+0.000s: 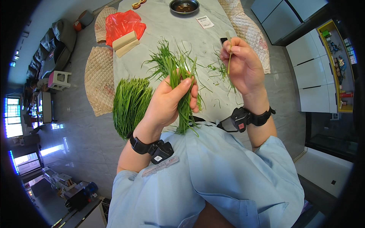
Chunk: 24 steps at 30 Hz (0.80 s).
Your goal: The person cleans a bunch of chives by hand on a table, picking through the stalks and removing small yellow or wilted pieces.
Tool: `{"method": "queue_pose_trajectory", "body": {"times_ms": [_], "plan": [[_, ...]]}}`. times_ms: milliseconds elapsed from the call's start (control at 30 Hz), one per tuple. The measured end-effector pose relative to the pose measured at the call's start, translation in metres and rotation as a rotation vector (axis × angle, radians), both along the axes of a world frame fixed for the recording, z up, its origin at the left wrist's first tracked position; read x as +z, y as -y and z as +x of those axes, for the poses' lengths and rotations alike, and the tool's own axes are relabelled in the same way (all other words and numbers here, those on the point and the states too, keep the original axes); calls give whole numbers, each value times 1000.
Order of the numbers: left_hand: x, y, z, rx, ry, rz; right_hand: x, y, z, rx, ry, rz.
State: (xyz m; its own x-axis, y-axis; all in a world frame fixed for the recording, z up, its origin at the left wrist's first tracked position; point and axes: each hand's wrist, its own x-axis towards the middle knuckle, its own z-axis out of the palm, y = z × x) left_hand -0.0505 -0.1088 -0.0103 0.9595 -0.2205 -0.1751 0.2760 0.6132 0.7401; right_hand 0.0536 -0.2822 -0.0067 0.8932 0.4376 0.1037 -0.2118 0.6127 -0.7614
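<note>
My left hand (174,97) grips a loose bunch of garlic chives (185,107), held upright over the near edge of the marble-look table (182,31). My right hand (243,64), raised to the right, pinches one pale stalk (229,58) between thumb and fingers. A thick, neatly aligned pile of chives (129,105) lies left of my left hand. Beyond that hand, more chives (162,55) spread over the tabletop, partly hidden by the bunch. Trimmed green scraps (218,68) lie scattered beneath and beside my right hand.
A red plastic bag (122,24) and a folded beige sheet (125,44) rest at the table's left. Farther back are a dark metal bowl (184,6) and a printed slip (204,22). Quilted covers (99,79) flank both sides. A small black object (223,40) shows behind my right hand.
</note>
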Motion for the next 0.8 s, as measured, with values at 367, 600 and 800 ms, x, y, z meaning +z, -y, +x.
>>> {"method": "queue_pose_trajectory", "body": {"times_ms": [367, 600, 800], "plan": [[10, 5, -1, -85, -50, -26, -100, 56, 43, -557, 569, -1489], [11, 5, 0, -124, -81, -142, -22, 12, 6, 66, 241, -657], [10, 4, -1, -154, -67, -231, 10, -13, -12, 411, 208, -451]]}}
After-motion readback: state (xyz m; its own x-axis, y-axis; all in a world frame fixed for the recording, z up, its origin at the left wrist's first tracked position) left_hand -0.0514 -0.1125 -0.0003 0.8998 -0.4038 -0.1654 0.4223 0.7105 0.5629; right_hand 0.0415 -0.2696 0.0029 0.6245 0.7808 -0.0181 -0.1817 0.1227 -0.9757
